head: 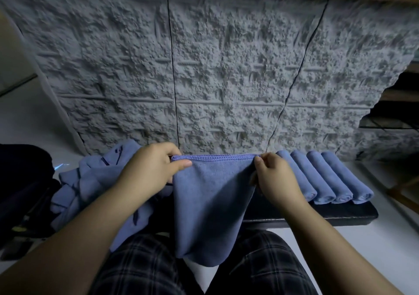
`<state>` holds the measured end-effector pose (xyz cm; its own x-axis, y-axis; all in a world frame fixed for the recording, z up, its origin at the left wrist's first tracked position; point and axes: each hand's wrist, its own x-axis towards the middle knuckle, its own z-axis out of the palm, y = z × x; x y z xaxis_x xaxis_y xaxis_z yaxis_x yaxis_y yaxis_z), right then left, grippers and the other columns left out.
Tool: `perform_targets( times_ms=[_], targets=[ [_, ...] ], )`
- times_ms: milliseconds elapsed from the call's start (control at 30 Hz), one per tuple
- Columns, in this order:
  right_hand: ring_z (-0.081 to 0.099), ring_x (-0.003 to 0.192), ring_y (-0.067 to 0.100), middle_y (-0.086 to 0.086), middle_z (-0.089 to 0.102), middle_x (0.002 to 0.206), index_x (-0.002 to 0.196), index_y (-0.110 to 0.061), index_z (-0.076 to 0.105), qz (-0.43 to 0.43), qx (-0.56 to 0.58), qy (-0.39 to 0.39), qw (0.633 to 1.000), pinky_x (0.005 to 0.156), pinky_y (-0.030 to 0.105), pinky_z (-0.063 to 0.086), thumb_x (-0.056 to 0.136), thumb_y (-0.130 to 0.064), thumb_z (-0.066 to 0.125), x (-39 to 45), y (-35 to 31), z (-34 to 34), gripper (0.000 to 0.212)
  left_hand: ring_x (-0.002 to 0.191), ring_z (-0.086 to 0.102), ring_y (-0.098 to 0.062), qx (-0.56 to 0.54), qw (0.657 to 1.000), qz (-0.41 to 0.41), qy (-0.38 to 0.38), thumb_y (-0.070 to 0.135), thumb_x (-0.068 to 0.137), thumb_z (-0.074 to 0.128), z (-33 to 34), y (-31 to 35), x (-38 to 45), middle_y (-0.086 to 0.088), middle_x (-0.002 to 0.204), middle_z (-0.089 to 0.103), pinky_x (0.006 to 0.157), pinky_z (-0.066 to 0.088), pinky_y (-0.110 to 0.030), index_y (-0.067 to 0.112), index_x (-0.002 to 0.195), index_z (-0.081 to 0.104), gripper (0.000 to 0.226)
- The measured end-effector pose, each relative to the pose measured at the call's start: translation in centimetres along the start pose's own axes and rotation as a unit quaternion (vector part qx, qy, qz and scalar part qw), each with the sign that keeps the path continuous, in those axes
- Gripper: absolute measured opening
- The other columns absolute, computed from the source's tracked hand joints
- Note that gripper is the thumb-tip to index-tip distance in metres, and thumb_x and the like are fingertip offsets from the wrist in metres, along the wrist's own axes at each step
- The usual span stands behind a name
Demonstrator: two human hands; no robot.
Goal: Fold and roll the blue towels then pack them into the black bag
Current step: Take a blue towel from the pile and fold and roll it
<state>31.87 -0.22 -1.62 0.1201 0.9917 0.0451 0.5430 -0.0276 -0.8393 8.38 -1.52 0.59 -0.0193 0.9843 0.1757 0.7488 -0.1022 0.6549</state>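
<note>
Plaid-trousered knees (204,269) fill the bottom of the view, and a folded blue towel (210,206) hangs down over them. Its stitched top edge runs level from side to side, stretched between the two hands, so the cloth's long axis drops from that edge toward the lap. The left hand (152,170) pinches the left corner between thumb and closed fingers; the right hand (275,181) pinches the right corner the same way, fingers narrow on the hem. Both are equally near it. Four rolled towels (326,176) lie side by side along the right end of the black bench (317,213), just beside the right hand. An unfolded heap of towels (90,188) sits at the bench's left end, with the black bag (20,192) beyond it. Judging by this, laying the towel flat for folding comes next.
</note>
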Motion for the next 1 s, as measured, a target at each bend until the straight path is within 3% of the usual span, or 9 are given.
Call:
perform_targets(
  times_ms=[233,400,567,633,700,767,833,900,1000],
  targets=[
    [0.07,0.072,0.022,0.007,0.073,0.079,0.095,-0.006,0.05,0.101,0.113,-0.057,0.987,0.067,0.032,0.051,0.102,-0.024,0.034,5.6,2.7,4.6,0.025,0.045,0.056,-0.017,-0.205,0.96,-0.183,-0.047,0.014,0.095,0.05,4.3,-3.2,5.0,-0.007,0.07,0.065,0.044,0.041,-0.019,0.02,0.08,0.047,0.017],
    [0.066,0.089,0.026,0.007,0.07,0.092,0.088,-0.02,0.047,0.066,0.089,-0.031,0.993,0.086,0.051,0.051,0.092,-0.043,0.038,8.8,5.0,6.6,0.025,0.065,0.056,-0.011,-0.302,0.937,-0.175,0.031,-0.001,0.095,0.042,7.5,-4.7,8.2,-0.007,0.075,0.058,0.045,0.044,-0.009,0.02,0.078,0.044,0.027],
    [0.061,0.096,0.019,-0.001,0.064,0.097,0.105,-0.016,0.046,0.028,0.074,-0.005,0.997,0.086,0.034,0.047,0.098,-0.022,0.044,10.5,4.4,7.3,0.01,0.081,0.062,-0.015,-0.28,0.949,-0.138,0.051,0.001,0.093,0.047,9.8,-7.4,10.8,-0.003,0.087,0.064,0.071,0.05,-0.019,0.013,0.107,0.05,0.018],
    [0.058,0.09,0.014,-0.004,0.061,0.1,0.128,-0.015,0.038,0.018,0.074,-0.025,0.997,0.074,0.022,0.045,0.098,-0.021,0.046,11.0,4.5,7.7,0.032,0.108,0.056,-0.019,-0.266,0.956,-0.122,-0.011,0.003,0.092,0.051,10.6,-8.8,10.9,-0.006,0.115,0.06,0.097,0.043,-0.035,0.016,0.131,0.041,0.042],
    [0.053,0.081,0.009,-0.006,0.057,0.099,0.147,-0.018,0.018,0.027,0.065,-0.072,0.995,0.059,0.017,0.039,0.098,-0.021,0.048,10.9,5.0,8.2,0.057,0.125,0.038,-0.016,-0.257,0.951,-0.131,-0.115,-0.001,0.09,0.054,11.7,-10.0,9.8,-0.006,0.133,0.042,0.105,0.032,-0.032,0.019,0.147,0.015,0.072],
    [0.054,0.081,0.01,-0.001,0.056,0.1,0.149,-0.016,0.013,0.03,0.02,-0.125,0.992,0.062,0.02,0.038,0.097,-0.021,0.05,10.2,6.2,9.1,0.064,0.126,0.038,-0.018,-0.228,0.944,-0.136,-0.197,-0.004,0.087,0.057,13.1,-11.0,7.8,-0.017,0.139,0.04,0.101,0.033,-0.026,0.014,0.147,0.015,0.076],
    [0.061,0.098,0.019,0.006,0.062,0.114,0.143,-0.013,0.032,0.023,-0.041,-0.171,0.984,0.078,0.027,0.045,0.095,-0.021,0.053,9.1,7.8,10.0,0.053,0.123,0.042,-0.013,-0.149,0.954,-0.105,-0.236,0.002,0.086,0.061,14.4,-11.8,5.3,-0.017,0.139,0.045,0.097,0.033,-0.018,0.007,0.14,0.033,0.061],
    [0.058,0.114,0.022,0.008,0.061,0.125,0.133,-0.009,0.048,-0.012,-0.108,-0.2,0.974,0.091,0.024,0.042,0.093,-0.021,0.057,7.5,9.2,10.6,0.042,0.127,0.041,-0.01,-0.077,0.971,-0.062,-0.219,0.018,0.085,0.067,15.1,-12.3,3.3,-0.004,0.136,0.049,0.097,0.03,-0.015,0.01,0.131,0.048,0.05],
    [0.057,0.109,0.019,0.006,0.063,0.116,0.118,-0.01,0.06,-0.087,-0.149,-0.204,0.964,0.085,0.012,0.035,0.086,-0.034,0.066,5.1,11.1,10.9,0.041,0.13,0.031,-0.004,-0.071,0.981,-0.012,-0.183,0.032,0.076,0.075,15.5,-13.0,0.9,0.009,0.127,0.046,0.099,0.025,-0.014,0.015,0.112,0.059,0.043]
  ],
)
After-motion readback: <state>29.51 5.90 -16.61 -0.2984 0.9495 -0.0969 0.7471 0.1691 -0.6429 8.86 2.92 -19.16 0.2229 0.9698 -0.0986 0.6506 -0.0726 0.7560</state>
